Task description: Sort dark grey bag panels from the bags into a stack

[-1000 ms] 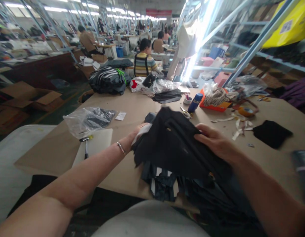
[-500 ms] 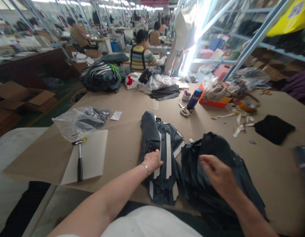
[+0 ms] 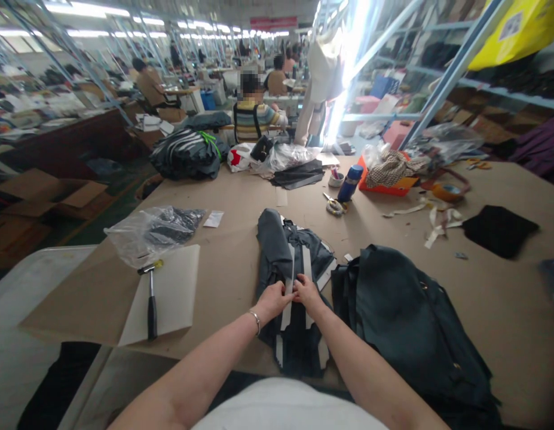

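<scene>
The left hand (image 3: 271,301) and right hand (image 3: 309,296) meet over a pale strip (image 3: 286,318) on the dark fabric pile (image 3: 274,242), near the tabletop's (image 3: 227,263) front edge. Their bent fingers (image 3: 287,295) partly hide the strip; whether they pinch it, I cannot tell. The right forearm (image 3: 370,365) covers part of the neighbouring dark stack (image 3: 395,304).

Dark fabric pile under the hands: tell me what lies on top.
On the dark fabric pile are pale strips, with the left hand and right hand close together there. Fabric beneath the hands and strips is covered.
</scene>
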`<state>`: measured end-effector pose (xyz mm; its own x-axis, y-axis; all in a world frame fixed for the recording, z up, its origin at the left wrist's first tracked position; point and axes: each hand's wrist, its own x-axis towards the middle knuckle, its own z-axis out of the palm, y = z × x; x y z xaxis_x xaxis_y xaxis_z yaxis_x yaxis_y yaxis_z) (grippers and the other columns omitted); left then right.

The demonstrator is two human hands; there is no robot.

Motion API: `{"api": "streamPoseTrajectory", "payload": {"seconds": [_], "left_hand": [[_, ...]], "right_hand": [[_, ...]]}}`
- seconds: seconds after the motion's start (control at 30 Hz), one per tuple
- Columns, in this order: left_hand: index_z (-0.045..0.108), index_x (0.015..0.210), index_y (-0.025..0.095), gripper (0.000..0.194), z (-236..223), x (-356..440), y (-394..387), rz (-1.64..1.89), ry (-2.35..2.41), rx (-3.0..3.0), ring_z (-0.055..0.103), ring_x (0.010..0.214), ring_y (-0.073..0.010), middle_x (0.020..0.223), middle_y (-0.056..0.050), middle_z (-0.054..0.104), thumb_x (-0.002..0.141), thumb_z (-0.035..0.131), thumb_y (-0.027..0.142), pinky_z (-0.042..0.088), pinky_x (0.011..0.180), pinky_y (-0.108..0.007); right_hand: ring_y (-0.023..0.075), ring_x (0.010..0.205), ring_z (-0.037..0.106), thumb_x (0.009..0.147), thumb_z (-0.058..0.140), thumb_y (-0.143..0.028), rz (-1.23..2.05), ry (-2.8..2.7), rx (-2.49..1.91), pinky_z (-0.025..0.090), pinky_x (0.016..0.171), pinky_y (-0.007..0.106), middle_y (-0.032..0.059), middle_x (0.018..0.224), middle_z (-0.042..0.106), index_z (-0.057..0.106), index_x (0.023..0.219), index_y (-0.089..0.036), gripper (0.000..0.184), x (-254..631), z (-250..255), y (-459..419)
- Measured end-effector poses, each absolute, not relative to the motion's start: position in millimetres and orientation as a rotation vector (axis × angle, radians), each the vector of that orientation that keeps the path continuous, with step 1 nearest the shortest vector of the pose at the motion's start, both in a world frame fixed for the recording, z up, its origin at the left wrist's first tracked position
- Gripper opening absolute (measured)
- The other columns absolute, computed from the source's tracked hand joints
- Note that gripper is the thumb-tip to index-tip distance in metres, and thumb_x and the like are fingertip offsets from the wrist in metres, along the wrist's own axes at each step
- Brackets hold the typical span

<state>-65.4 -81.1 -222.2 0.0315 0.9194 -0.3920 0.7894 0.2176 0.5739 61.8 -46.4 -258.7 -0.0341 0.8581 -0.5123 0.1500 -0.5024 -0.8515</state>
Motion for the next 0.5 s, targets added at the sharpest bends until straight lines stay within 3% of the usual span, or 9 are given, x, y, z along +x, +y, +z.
{"api": "streamPoseTrajectory", "payload": {"seconds": [0.1,0.2,0.37,0.5], "left_hand": [[0.054,0.104,0.009,0.046,-225,-60,-80,0.23,1.817,1.544,0.063,0.09,-0.0307,0.094,-0.02,0.065,0.073,0.064,0.041,0.046,0.075,-0.035],[0.055,0.102,0.008,0.034,-229,-63,-76,0.262,1.803,1.478,0.063,0.09,-0.0295,0.094,-0.02,0.065,0.074,0.062,0.026,0.046,0.076,-0.034],[0.058,0.083,0.012,0.01,-222,-79,-82,0.405,1.63,1.382,0.06,0.077,-0.0192,0.081,-0.007,0.063,0.076,0.055,0.018,0.047,0.068,-0.027],[0.052,0.075,0.015,0.013,-203,-72,-94,0.514,1.439,1.286,0.049,0.053,-0.0117,0.061,0.003,0.049,0.081,0.05,0.026,0.041,0.048,-0.022]], "right_hand": [[0.011,0.048,0.05,0.07,0.052,-0.028,1.596,-1.079,-1.651,0.044,0.045,0.023,-0.004,0.061,0.055,0.058,0.103,-0.018,0.035,55,-262,-48],[0.0109,0.051,0.052,0.068,0.053,-0.028,1.6,-1.088,-1.624,0.043,0.045,0.021,-0.0034,0.063,0.057,0.061,0.094,-0.018,0.029,55,-264,-52],[0.0101,0.054,0.055,0.074,0.057,-0.039,1.598,-1.047,-1.578,0.045,0.049,0.021,0.0002,0.074,0.059,0.055,0.111,-0.017,0.043,60,-249,-61],[0.019,0.074,0.063,0.075,0.055,-0.058,1.642,-1.096,-1.469,0.052,0.059,0.028,0.0065,0.087,0.065,0.059,0.105,-0.017,0.051,61,-224,-70]]}}
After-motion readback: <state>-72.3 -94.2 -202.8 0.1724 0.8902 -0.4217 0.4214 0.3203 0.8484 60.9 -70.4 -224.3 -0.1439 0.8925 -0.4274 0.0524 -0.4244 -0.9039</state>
